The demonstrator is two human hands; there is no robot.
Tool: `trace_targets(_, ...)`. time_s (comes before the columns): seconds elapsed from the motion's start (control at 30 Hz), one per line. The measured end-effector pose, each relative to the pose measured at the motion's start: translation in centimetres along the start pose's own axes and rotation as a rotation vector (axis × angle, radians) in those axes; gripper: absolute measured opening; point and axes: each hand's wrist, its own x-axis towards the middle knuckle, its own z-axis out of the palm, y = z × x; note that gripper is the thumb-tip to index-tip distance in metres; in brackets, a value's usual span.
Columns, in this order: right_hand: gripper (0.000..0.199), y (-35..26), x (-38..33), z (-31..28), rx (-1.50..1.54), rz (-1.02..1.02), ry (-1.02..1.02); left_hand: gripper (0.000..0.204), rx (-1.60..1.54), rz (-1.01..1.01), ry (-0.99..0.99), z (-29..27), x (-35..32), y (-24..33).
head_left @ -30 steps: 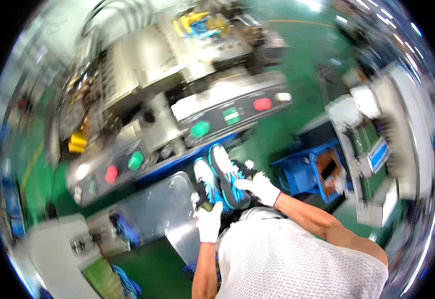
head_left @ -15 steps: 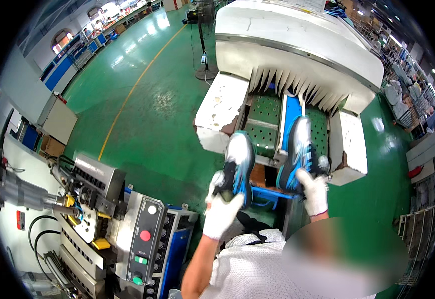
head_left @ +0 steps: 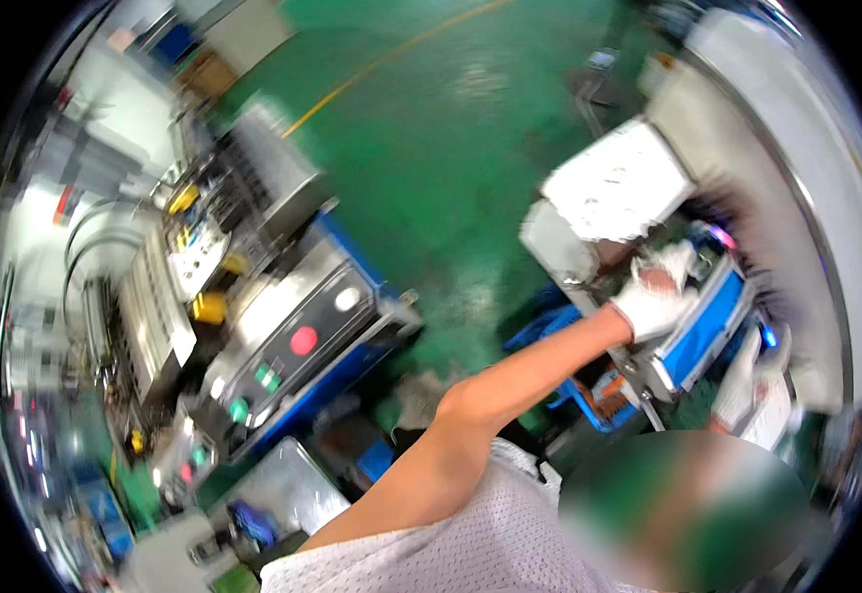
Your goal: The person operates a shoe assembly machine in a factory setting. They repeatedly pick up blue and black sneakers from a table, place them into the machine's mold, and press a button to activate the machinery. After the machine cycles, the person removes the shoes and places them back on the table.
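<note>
My left hand (head_left: pixel 656 299), in a white glove, reaches over the machine's perforated green bed, at the mouth of a large white machine (head_left: pixel 747 124). Its fingers are smeared by motion, and I cannot tell whether they hold anything. On the other side of a blue strip (head_left: pixel 704 331), my right hand (head_left: pixel 742 381), also white-gloved, is by the same mouth. It too is badly blurred, and its forearm is mostly hidden. No shoe can be made out clearly; small pink and blue glints show near the fingers.
A worn white block (head_left: pixel 618 183) flanks the machine's mouth. At left stands another machine with a control panel (head_left: pixel 297 341) carrying red, white and green buttons. Green floor (head_left: pixel 451 168) with a yellow line lies between them. A metal tray (head_left: pixel 297 484) is at lower left.
The view has swung left, so the white machine now sits at the right. Both hands have moved forward to its mouth. The two blue-and-black sneakers they held no longer show clearly.
</note>
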Motion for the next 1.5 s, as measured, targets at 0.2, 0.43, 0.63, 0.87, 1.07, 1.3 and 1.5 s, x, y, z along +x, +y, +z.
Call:
trace_targets(0.2, 0.023, -16.2, -12.5, 3.4, 0.48, 0.354, -1.822, 0.046, 0.145, -0.667, -0.473, -22.4, -25.4, -4.7)
trace_targets(0.43, 0.017, -29.3, -23.8, 5.4, 0.784, -0.675, -2.805, 0.046, 0.65, -1.615, 0.704, -43.6, -62.7, 7.4)
trace_targets(0.63, 0.014, -40.0, -32.8, 3.0, 0.405, -0.98, -2.909, 0.051, 0.636, -1.917, 1.462, -41.3, -84.1, 19.5)
trace_targets(0.87, 0.009, -48.0, -46.1, -1.5, 0.419, -1.098, -2.966, 0.048, 0.754, -1.952, 1.676, -45.4, -102.4, 26.6)
trace_targets(1.07, 0.01, -46.5, -45.8, 3.9, -0.013, -1.14, -3.111, 0.065, 1.244, -2.16, 1.311, -57.2, -114.7, 30.7)
trace_targets(1.3, 0.014, -58.6, -56.0, -7.2, -0.508, -1.138, -2.867, 0.076, 1.044, -2.365, 1.022, -56.4, -121.0, 28.0)
trace_targets(1.5, 0.022, -57.1, -52.6, -3.2, -0.367, -0.801, -3.209, 0.063, 1.02, -2.278, 0.962, -54.3, -114.2, 28.2)
